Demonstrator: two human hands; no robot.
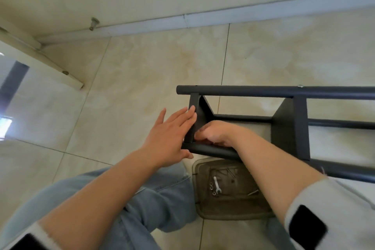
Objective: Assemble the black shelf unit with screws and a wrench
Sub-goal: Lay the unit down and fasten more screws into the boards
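The black shelf unit lies on its side on the tiled floor, its tubular posts running off to the right, with 2 shelf panels visible between them. The left hand is flat and open, fingers straight, pressed against the outer face of the end panel, the thumb tucked under the near post. The right hand reaches inside the frame at the joint of that panel and the near post; its fingers are curled there, apparently on a fastener, though whatever they pinch is hidden, so I cannot tell what they hold.

The step looks like starting a screw by hand at this corner. To do it well, the left palm should hold the panel square against the post so the holes line up, and the screw should be turned with fingertips until the thread catches cleanly before any tool comes in. Forcing it at an angle risks cross-threading.

Just below the post, beside the person's jeans, a shallow tray holds a small silver wrench, several nuts and loose screws, all within reach of either hand for the final tightening.
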